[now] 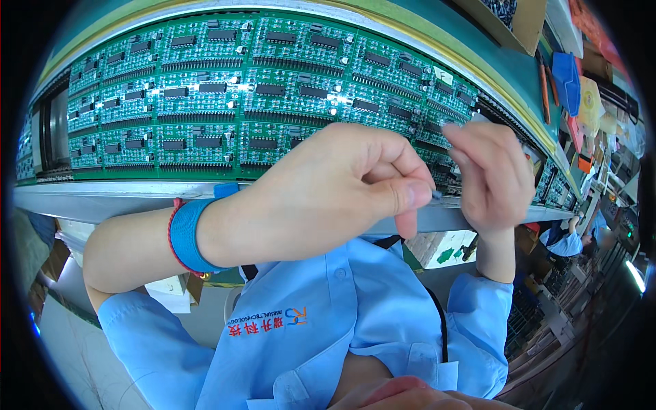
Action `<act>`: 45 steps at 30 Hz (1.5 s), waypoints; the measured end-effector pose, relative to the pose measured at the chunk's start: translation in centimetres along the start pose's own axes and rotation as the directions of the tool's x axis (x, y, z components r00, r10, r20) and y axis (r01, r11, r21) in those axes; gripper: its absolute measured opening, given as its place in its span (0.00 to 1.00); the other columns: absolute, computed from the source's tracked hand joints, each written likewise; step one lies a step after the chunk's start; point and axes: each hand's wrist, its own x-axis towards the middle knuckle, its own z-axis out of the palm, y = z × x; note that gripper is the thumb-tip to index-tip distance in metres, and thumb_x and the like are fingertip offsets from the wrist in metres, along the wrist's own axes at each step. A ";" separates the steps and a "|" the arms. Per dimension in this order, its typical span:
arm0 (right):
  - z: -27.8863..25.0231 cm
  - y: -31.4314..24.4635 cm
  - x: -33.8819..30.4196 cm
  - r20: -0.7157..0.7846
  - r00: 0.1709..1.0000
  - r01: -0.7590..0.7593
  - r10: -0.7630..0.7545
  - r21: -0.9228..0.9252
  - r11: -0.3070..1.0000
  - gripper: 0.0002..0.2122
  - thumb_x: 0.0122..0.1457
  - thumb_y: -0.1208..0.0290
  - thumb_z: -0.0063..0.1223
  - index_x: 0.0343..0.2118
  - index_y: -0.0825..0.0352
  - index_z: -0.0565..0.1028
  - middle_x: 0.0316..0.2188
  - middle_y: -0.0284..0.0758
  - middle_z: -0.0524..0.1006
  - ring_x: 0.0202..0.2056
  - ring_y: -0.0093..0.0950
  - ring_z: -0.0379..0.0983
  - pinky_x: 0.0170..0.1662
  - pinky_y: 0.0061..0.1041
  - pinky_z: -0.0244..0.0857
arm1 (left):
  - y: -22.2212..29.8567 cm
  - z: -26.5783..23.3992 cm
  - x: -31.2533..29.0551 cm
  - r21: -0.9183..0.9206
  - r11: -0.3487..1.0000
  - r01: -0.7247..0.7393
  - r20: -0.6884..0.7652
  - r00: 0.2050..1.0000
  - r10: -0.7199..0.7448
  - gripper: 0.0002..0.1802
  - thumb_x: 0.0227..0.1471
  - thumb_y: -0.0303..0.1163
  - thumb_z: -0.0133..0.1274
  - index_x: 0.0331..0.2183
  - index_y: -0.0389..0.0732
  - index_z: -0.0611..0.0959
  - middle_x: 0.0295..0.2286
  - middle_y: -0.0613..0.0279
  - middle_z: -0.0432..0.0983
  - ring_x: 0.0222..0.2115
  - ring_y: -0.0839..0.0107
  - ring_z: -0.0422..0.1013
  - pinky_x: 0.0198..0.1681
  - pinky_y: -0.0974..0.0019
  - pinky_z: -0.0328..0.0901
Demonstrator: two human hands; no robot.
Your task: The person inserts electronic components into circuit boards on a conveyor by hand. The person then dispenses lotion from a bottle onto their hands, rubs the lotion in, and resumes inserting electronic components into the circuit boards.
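Observation:
My left hand [362, 181], with a blue wristband [193, 236] on its wrist, is closed in a pinch. A small dark electronic component [436, 195] pokes out between its thumb and fingertip. Beside it, my right hand [497, 174] hovers over the right part of the board panel, its fingers bent and blurred. Whether those fingers hold anything does not show. Under and beyond both hands lie the green circuit boards [205, 119], joined in rows and carrying black chips, pin rows and small white parts. My hands hide part of the nearest row.
A metal rail [130, 198] runs along the near side of the boards. At the upper right stand a cardboard box [523, 24] of small parts, orange-handled pliers [544, 89] and a blue item [566, 82]. Another person [566, 239] sits far right.

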 end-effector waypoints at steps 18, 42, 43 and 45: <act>-0.6 -2.4 -0.5 0.168 0.958 -0.267 0.233 0.223 0.938 0.06 0.46 0.79 0.60 0.26 0.69 0.73 0.23 0.36 0.73 0.22 0.31 0.72 0.22 0.24 0.65 | 1.2 -1.4 -0.2 0.270 0.901 -0.340 -0.122 0.916 0.382 0.06 0.53 0.23 0.48 0.36 0.35 0.74 0.39 0.57 0.72 0.41 0.76 0.69 0.45 0.71 0.64; -0.5 -2.9 -0.1 0.226 0.946 -0.252 0.233 0.061 0.966 0.06 0.44 0.79 0.61 0.26 0.68 0.75 0.23 0.35 0.74 0.22 0.29 0.72 0.22 0.24 0.64 | 0.3 -2.1 0.6 -0.251 0.887 -0.387 -0.144 0.921 0.361 0.16 0.58 0.33 0.44 0.44 0.31 0.72 0.43 0.49 0.71 0.45 0.64 0.70 0.51 0.64 0.65; -1.1 -2.8 0.3 0.145 0.958 -0.260 0.248 0.072 0.963 0.06 0.44 0.81 0.62 0.27 0.70 0.76 0.24 0.37 0.75 0.23 0.29 0.72 0.23 0.23 0.64 | 0.3 -2.0 0.7 -0.261 0.885 -0.385 -0.143 0.922 0.359 0.17 0.58 0.33 0.44 0.44 0.31 0.72 0.43 0.49 0.71 0.45 0.64 0.70 0.51 0.64 0.65; -2.1 -3.1 1.2 0.040 0.944 -0.331 0.328 0.077 0.941 0.08 0.44 0.80 0.62 0.29 0.70 0.77 0.24 0.38 0.75 0.24 0.30 0.72 0.24 0.23 0.65 | 0.5 -1.9 0.8 -0.275 0.883 -0.380 -0.139 0.925 0.355 0.18 0.59 0.34 0.44 0.45 0.31 0.72 0.43 0.49 0.71 0.45 0.64 0.70 0.51 0.64 0.65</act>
